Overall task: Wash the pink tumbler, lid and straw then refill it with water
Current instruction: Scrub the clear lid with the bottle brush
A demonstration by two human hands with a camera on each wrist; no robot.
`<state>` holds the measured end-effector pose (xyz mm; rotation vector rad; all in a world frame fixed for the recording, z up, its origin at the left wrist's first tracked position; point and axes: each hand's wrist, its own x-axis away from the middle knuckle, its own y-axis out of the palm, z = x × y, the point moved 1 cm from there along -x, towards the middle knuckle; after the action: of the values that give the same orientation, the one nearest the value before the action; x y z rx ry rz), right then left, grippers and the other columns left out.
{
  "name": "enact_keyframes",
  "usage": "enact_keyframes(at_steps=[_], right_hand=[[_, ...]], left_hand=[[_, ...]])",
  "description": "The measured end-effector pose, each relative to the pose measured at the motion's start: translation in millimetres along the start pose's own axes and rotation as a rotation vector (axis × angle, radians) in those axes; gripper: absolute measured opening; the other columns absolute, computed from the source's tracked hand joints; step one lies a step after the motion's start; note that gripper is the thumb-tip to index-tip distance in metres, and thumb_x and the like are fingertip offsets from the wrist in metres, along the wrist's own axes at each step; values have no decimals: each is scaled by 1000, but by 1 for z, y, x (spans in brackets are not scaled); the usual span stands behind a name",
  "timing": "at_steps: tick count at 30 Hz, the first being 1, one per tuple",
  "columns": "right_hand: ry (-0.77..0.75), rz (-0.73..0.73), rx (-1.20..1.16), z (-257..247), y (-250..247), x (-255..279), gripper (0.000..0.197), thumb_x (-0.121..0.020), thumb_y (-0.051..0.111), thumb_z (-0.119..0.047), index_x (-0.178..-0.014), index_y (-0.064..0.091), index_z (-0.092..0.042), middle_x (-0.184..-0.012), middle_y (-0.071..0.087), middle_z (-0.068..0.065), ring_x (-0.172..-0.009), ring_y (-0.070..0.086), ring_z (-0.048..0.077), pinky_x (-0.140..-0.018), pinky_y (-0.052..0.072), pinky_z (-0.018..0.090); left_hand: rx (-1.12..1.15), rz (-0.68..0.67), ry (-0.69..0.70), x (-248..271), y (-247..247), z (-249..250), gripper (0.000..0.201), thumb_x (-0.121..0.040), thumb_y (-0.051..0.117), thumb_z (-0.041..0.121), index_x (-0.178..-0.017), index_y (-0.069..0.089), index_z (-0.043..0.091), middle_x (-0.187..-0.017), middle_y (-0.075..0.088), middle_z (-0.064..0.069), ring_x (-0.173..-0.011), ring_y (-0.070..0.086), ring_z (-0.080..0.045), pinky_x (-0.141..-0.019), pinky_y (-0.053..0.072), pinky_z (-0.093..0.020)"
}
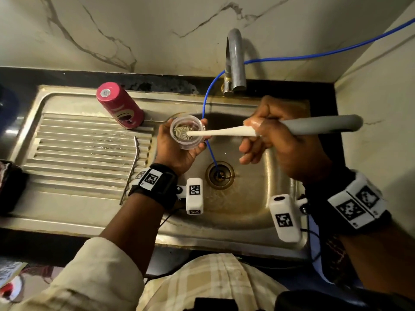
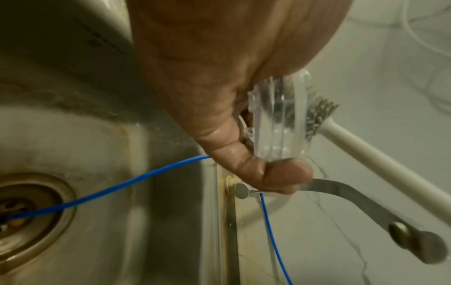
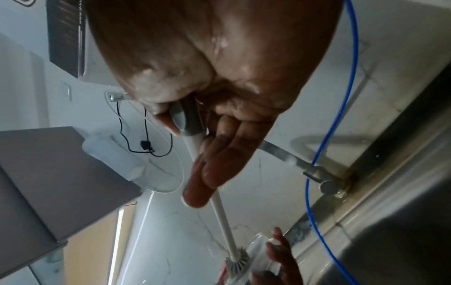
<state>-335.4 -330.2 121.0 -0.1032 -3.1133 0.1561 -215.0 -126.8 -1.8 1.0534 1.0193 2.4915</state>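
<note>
At the centre of the head view we see the left hand (image 1: 174, 149) cupping the clear lid (image 1: 187, 132), fingers curled round its rim, its hollow side turned up over the sink (image 1: 258, 212). The right hand (image 1: 283, 140) is clamped on the grey grip of the brush (image 1: 224, 132), thumb and forefinger closed on the handle while the other fingers hang loose below it. The ribbed brush head sits inside the lid, touching its inner face.

The pink tumbler (image 1: 120, 105) stands mouth down at the upper left of the frame, on the ridged draining board (image 1: 85, 149) just beside the basin. A thin curved metal rod (image 1: 132, 167), which we judge to be the straw, lies across the board near the left wrist. The tap (image 1: 234, 61) arches over the basin at upper centre; no water is seen running. A blue tube (image 1: 208, 151) runs down past the lid into the drain (image 1: 220, 175).

We judge the lid scrub to be under way, with rinsing and refilling yet to come. The hands glisten wet, so the lid could slip from the cupped fingers and drop into the basin if the brush is pressed too hard. The brush or lid could also snag the blue tube, which passes just behind them. A sideways sweep of the left forearm might knock the straw off the board.
</note>
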Motion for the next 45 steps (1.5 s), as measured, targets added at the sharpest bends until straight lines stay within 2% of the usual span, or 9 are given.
enact_keyframes(at_steps=[9, 13, 15, 18, 22, 26, 30, 35, 45], right_hand=[[-202, 43, 384, -8, 8, 10, 19, -104, 59, -18, -86, 57, -15, -69, 65, -2, -61, 68, 23, -57, 56, 50], [61, -14, 181, -19, -1, 2, 23, -107, 57, -15, -84, 56, -15, -64, 66, 14, -50, 67, 23, -51, 59, 50], [81, 80, 58, -17, -6, -1, 22, -108, 55, -13, -87, 55, -9, -65, 66, 21, -51, 69, 31, -51, 57, 47], [10, 227, 6, -3, 0, 7, 21, -109, 52, -9, -89, 54, -7, -67, 69, 18, -58, 73, 37, -52, 62, 42], [42, 153, -22, 5, 0, 19, 23, -105, 53, -11, -83, 56, -7, -65, 67, 19, -52, 69, 34, -49, 58, 45], [-20, 225, 54, 7, -5, 18, 25, -108, 53, -7, -83, 56, -12, -73, 66, 26, -58, 73, 26, -53, 54, 21], [90, 115, 59, 9, -20, 24, 20, -107, 55, -5, -87, 58, -4, -69, 69, 21, -56, 70, 39, -52, 56, 35], [-16, 306, 67, 10, -60, 32, 18, -104, 61, -16, -97, 61, 0, -72, 73, 16, -60, 73, 33, -58, 62, 46], [-31, 555, 912, 83, -141, 37, 21, -104, 55, -38, -108, 69, -23, -97, 72, 4, -90, 70, 30, -80, 57, 46]], left_hand=[[-342, 92, 81, -21, 6, -7, 64, -102, 35, 54, -133, 54, 2, -105, 68, -17, -84, 69, -32, -58, 56, -33], [-266, 93, 80, -20, -6, -17, 30, -98, 61, -5, -114, 54, 19, -107, 72, -7, -90, 74, -18, -63, 59, -31], [-280, 78, 64, -13, 3, -15, 16, -106, 51, 24, -115, 60, 13, -99, 73, -9, -86, 71, -27, -63, 58, -35], [-241, 61, -27, -10, 5, -6, 60, -101, 32, 57, -120, 63, 9, -98, 69, -14, -85, 66, -29, -67, 56, -31], [-178, 68, -24, -5, 4, -11, 62, -102, 29, 56, -119, 66, 9, -110, 75, -11, -93, 66, -27, -73, 53, -36], [-194, 61, -72, -6, 6, -18, 68, -102, 28, 58, -121, 66, 5, -106, 71, -14, -86, 66, -30, -66, 55, -33], [-157, 106, -59, -8, 7, -14, 60, -102, 33, 58, -120, 66, 11, -111, 75, -11, -94, 70, -27, -73, 59, -36], [-193, 108, -24, -11, 13, -11, 59, -105, 36, 58, -126, 64, 10, -114, 72, -10, -107, 69, -30, -88, 58, -43], [-348, 126, -101, -14, 33, -37, 47, -106, 44, 49, -112, 68, 9, -119, 68, -21, -99, 67, -37, -90, 54, -49]])
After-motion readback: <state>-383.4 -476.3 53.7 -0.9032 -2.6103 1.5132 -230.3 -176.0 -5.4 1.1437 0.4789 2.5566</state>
